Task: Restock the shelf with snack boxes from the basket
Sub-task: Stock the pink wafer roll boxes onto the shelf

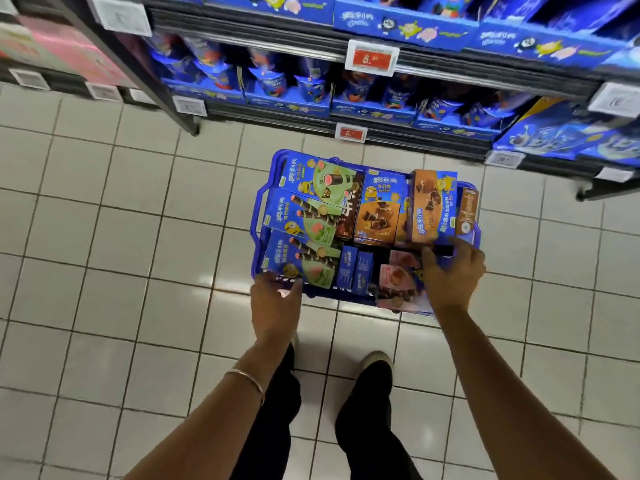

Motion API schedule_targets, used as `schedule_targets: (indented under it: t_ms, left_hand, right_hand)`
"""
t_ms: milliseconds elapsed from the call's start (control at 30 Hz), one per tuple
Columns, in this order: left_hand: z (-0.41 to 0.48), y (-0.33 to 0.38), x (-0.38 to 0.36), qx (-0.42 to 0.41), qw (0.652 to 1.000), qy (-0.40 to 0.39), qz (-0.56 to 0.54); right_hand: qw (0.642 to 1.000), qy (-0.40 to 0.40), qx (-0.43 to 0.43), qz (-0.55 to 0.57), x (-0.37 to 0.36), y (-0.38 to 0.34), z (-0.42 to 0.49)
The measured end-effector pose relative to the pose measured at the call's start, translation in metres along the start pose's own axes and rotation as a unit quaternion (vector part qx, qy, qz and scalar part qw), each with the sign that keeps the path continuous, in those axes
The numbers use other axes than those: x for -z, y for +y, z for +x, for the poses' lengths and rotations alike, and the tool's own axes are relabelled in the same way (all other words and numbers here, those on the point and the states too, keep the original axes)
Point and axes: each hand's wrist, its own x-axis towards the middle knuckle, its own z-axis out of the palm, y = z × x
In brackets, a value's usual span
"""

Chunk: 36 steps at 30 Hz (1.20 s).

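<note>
The shelf runs across the top of your view, its lower tiers packed with blue packs. Motion blur smears the stock and the price tags, so you can't pick out an open slot from here.

Below it, the blue basket sits on the tiled floor just in front of your feet, crammed with snack boxes. These look like light, stiff cardboard cartons with glossy faces, probably easy to dent at the corners. Take each one across its narrow sides, not by a flap.

The green boxes lie flat and overlapping on the left. The brown box stands tilted at the right, and the pink box pokes over the near rim.

Your left hand curls over the basket's near rim. Your right hand is at the brown box's near end with its thumb spread. Blur hides whether the fingers have closed, and the hand covers what lies beneath it.
</note>
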Motion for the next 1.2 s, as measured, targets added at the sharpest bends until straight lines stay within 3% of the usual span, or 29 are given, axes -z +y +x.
schedule_targets:
  t_ms: [133,300,400,500,567,633,733,833,1033,1200]
  left_hand:
    - [-0.027,-0.011,-0.028,-0.019,0.989,-0.121,0.079]
    - [-0.045,0.005,-0.060,-0.083,0.972,-0.176,0.134]
    - [-0.054,0.019,-0.077,-0.139,0.967,-0.169,0.130]
    - [-0.062,0.032,-0.090,-0.217,0.953,-0.137,0.159]
    - [-0.064,0.041,-0.097,-0.299,0.922,-0.125,0.214]
    - [-0.060,0.049,-0.105,-0.367,0.869,-0.141,0.302]
    - [-0.052,0.059,-0.120,-0.406,0.801,-0.187,0.397]
    - [-0.045,0.059,-0.138,-0.425,0.759,-0.203,0.449]
    - [-0.033,0.054,-0.159,-0.436,0.726,-0.136,0.514]
    - [-0.033,0.060,-0.165,-0.412,0.685,-0.144,0.583]
  right_hand:
    - [0.996,-0.036,-0.037,-0.068,0.006,0.020,-0.030]
    - [0.987,-0.062,-0.137,-0.058,0.013,0.051,-0.033]
    - [0.972,-0.094,-0.210,-0.053,0.013,0.064,-0.024]
    - [0.971,-0.086,-0.214,-0.070,0.016,0.071,-0.019]
    - [0.972,-0.071,-0.218,-0.042,0.017,0.075,-0.018]
    - [0.969,-0.058,-0.239,-0.011,0.018,0.077,-0.017]
    - [0.967,-0.050,-0.249,0.029,0.018,0.085,-0.015]
    - [0.962,-0.045,-0.253,0.089,0.017,0.095,-0.014]
    - [0.912,-0.083,-0.303,0.263,0.017,0.099,-0.009]
    - [0.878,-0.132,-0.332,0.320,0.024,0.102,-0.007]
